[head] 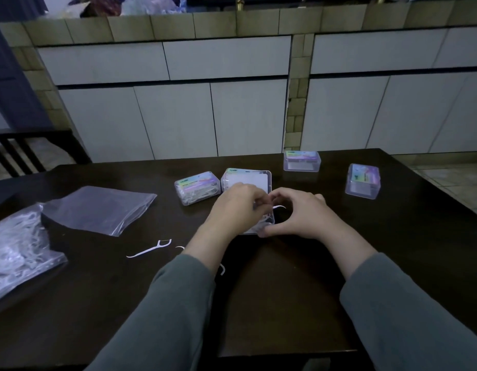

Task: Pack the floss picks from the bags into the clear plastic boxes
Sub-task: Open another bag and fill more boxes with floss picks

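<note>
Both forearms in grey-green sleeves, reaching forward and converging above the surface (285, 277). Left hand (236, 207) knuckles up, fingers curled in a pinch. Right hand (299, 214) just beside it, arched, fingers and thumb curved toward the left hand

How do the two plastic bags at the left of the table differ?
The near bag is bulging with white floss picks; the far bag lies flat and looks empty. The near bag runs off the picture's left edge; the far bag is fully in view. Both are clear plastic on the dark table.
</note>
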Demonstrator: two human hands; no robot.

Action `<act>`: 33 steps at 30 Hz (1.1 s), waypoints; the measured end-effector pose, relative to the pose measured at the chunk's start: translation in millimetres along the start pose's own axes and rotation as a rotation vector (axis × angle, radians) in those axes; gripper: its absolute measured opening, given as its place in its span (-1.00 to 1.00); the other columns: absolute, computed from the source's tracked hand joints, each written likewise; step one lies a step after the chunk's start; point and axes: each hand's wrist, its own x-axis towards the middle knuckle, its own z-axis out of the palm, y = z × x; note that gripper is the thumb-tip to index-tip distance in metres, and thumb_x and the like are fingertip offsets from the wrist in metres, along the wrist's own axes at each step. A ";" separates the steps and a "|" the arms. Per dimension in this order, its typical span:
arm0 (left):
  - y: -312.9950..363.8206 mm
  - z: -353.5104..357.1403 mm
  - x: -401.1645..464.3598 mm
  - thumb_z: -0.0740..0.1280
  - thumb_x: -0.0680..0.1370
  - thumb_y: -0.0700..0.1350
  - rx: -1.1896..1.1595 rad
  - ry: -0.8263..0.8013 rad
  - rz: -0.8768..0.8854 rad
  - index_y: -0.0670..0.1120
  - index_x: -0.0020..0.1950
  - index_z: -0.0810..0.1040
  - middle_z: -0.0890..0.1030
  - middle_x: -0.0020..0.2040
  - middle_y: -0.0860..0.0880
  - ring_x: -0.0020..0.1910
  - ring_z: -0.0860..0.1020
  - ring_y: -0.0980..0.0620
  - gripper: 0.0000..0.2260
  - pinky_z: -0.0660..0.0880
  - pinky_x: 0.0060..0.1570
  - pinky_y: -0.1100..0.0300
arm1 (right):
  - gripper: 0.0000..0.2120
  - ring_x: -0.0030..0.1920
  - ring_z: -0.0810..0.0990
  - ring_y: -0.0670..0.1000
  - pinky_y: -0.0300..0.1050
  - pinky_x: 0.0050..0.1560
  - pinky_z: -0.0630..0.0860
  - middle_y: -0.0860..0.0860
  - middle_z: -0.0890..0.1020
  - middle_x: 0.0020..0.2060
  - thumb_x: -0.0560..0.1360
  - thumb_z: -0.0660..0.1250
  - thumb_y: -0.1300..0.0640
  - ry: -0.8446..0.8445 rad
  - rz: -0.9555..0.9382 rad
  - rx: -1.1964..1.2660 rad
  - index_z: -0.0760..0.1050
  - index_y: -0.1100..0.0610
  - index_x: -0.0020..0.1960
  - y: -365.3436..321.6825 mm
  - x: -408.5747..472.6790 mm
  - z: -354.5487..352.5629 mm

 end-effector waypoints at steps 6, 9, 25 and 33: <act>-10.1 -15.8 -11.5 0.31 0.58 -0.09 -0.235 0.126 0.029 0.08 -0.06 0.53 0.57 -0.05 0.10 -0.05 0.50 0.16 -0.93 0.47 -0.08 0.27 | -0.34 0.19 0.42 -0.08 -0.05 0.07 0.21 -0.27 0.54 0.08 0.18 0.46 -0.42 -0.021 0.019 -0.002 0.39 -0.26 0.20 1.9 1.4 0.4; -16.5 -19.7 -16.1 0.33 0.57 -0.09 -0.169 0.094 -0.005 0.10 -0.06 0.56 0.59 -0.06 0.12 -0.08 0.50 0.17 -0.92 0.43 -0.14 0.33 | -0.35 0.20 0.42 -0.06 -0.06 0.08 0.21 -0.25 0.55 0.09 0.19 0.48 -0.40 -0.018 0.040 0.000 0.38 -0.25 0.20 1.5 1.7 1.5; -29.4 -20.8 -25.4 0.35 0.55 -0.01 -0.094 0.066 -0.107 0.06 0.03 0.66 0.63 -0.06 0.12 -0.07 0.53 0.15 -0.88 0.49 -0.08 0.20 | -0.27 0.29 0.32 -0.04 -0.02 0.20 0.24 -0.14 0.42 0.24 0.22 0.39 -0.46 0.081 0.004 -0.228 0.34 -0.24 0.31 -11.1 -7.4 4.5; -88.0 -49.0 -89.9 0.39 0.48 -0.01 -0.032 0.096 -0.270 0.18 -0.11 0.60 0.60 -0.11 0.17 -0.08 0.55 0.13 -0.93 0.48 -0.03 0.15 | -0.61 -0.04 0.48 -0.11 -0.07 0.08 0.29 -0.17 0.58 -0.17 0.45 0.24 -0.35 0.182 -0.307 -0.267 0.57 -0.09 0.03 -83.9 -48.7 35.3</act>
